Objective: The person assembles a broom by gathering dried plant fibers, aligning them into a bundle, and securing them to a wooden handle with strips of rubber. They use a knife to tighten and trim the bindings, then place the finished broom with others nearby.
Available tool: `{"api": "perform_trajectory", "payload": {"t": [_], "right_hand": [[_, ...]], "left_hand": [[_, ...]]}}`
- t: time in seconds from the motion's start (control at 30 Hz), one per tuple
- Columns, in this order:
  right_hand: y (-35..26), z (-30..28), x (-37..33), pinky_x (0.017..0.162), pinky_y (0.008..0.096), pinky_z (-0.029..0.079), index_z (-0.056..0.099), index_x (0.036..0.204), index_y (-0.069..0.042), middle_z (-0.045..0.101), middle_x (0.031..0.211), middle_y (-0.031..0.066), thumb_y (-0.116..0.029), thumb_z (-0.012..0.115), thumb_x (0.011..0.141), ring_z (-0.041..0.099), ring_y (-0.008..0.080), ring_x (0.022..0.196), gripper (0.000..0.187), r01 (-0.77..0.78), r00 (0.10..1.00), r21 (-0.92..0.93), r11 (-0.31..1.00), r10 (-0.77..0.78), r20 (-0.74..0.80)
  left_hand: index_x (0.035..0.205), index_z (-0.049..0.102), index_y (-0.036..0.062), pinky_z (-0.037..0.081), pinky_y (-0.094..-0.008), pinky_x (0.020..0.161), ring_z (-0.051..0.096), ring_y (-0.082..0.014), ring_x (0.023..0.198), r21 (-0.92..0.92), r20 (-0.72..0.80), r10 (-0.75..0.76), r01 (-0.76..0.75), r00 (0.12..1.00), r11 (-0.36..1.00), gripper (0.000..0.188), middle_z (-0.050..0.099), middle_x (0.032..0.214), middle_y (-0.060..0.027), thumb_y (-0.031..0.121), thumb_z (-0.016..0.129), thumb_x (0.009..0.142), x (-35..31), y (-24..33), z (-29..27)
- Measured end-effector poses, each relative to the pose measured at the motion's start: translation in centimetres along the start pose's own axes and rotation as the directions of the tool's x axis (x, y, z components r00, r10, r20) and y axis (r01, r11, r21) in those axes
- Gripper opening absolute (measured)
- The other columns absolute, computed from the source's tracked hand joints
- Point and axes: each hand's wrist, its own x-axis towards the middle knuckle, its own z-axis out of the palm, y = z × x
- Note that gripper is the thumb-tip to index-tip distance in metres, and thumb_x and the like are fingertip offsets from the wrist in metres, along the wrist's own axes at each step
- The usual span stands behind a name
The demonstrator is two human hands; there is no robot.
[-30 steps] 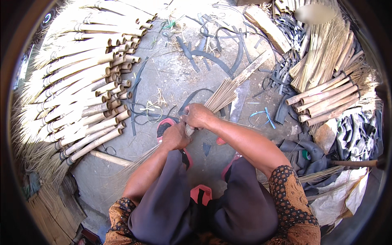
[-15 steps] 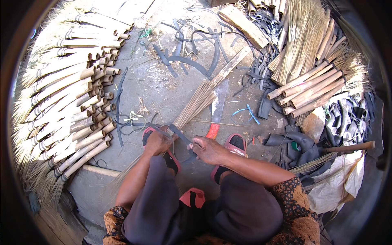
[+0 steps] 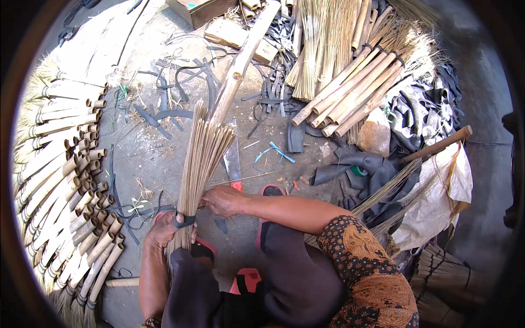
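A broom bundle of thin stiff ribs (image 3: 203, 158) stands tilted between my knees, its cut ends fanning upward. A long bamboo stick (image 3: 240, 65) rises from its top. My left hand (image 3: 162, 230) is closed round the lower part of the bundle. A dark rubber strip (image 3: 185, 221) wraps the bundle there. My right hand (image 3: 223, 201) is closed at the bundle's right side, on the strip, with the fingertips partly hidden behind the ribs. A saw blade (image 3: 232, 158) with a red handle (image 3: 237, 186) lies on the floor just beyond my right hand.
Rows of brooms with bamboo handles (image 3: 71, 180) lie on the left. Another bundle of bamboo-handled brooms (image 3: 355, 98) and loose rubber scraps (image 3: 421, 104) are at the right. Rubber strips (image 3: 178, 82) and a blue tie (image 3: 276, 152) are scattered ahead. A white sack (image 3: 437, 191) lies at the right.
The broom bundle has been tilted more upright and drawn towards me, its stick now pointing up. My right hand has moved from pulling the strip outward to the bundle's side. The view has shifted right.
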Motion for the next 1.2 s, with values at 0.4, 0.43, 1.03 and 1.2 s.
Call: {"api": "perform_trajectory", "payload": {"t": [0.4, 0.43, 1.03, 1.2], "right_hand": [[-6.9, -5.7, 1.3, 0.085, 0.0521, 0.059, 0.076, 0.11, -0.007, 0.073, 0.122, 0.02, -0.02, 0.07, 0.087, 0.07, 0.0358, 0.116, 0.027, 0.044, 0.956, -0.347, 0.937, 0.061, 0.286], [-7.6, -5.5, 1.9, 0.085, 0.0522, 0.059, 0.076, 0.109, -0.007, 0.072, 0.126, 0.0198, -0.02, 0.07, 0.087, 0.07, 0.0359, 0.117, 0.026, 0.095, 0.98, -0.281, 0.955, -0.04, 0.195], [-3.4, -3.1, 1.5, 0.091, 0.0476, 0.047, 0.069, 0.097, -0.01, 0.07, 0.09, 0.0137, -0.018, 0.07, 0.088, 0.067, 0.0326, 0.096, 0.013, 0.257, 0.941, -0.476, 0.841, -0.331, -0.077], [-4.3, 2.3, 1.0, 0.083, 0.0546, 0.051, 0.063, 0.1, -0.003, 0.066, 0.088, 0.0219, -0.021, 0.064, 0.098, 0.066, 0.044, 0.094, 0.018, 0.253, 0.946, -0.082, 0.964, -0.264, -0.187]], "left_hand": [[0.124, 0.063, -0.0019, 0.058, -0.0408, 0.081, 0.076, -0.0264, 0.087, 0.461, -0.473, 0.191, 0.056, 0.86, 0.886, 0.053, 0.076, 0.095, -0.0152, 0.032, 0.084, 0.089, 2.3, -3.8, -1.4], [0.125, 0.062, -0.0028, 0.058, -0.0421, 0.083, 0.076, -0.0297, 0.091, 0.641, -0.491, 0.271, 0.133, 0.828, 0.756, 0.055, 0.076, 0.097, -0.0179, 0.032, 0.084, 0.088, 2.3, -4.3, -1.5], [0.128, 0.061, -0.0039, 0.055, -0.0357, 0.087, 0.069, -0.0197, 0.094, 0.54, -0.612, 0.264, 0.15, 0.746, 0.828, 0.071, 0.074, 0.104, -0.0126, 0.05, 0.085, 0.088, 2.1, -3.8, -0.7], [0.118, 0.067, 0.0007, 0.053, -0.0299, 0.075, 0.065, -0.0144, 0.084, 0.356, -0.664, 0.186, 0.088, 0.724, 0.93, 0.053, 0.07, 0.097, -0.0059, 0.046, 0.08, 0.094, 2.3, -2.9, -0.6]]}}
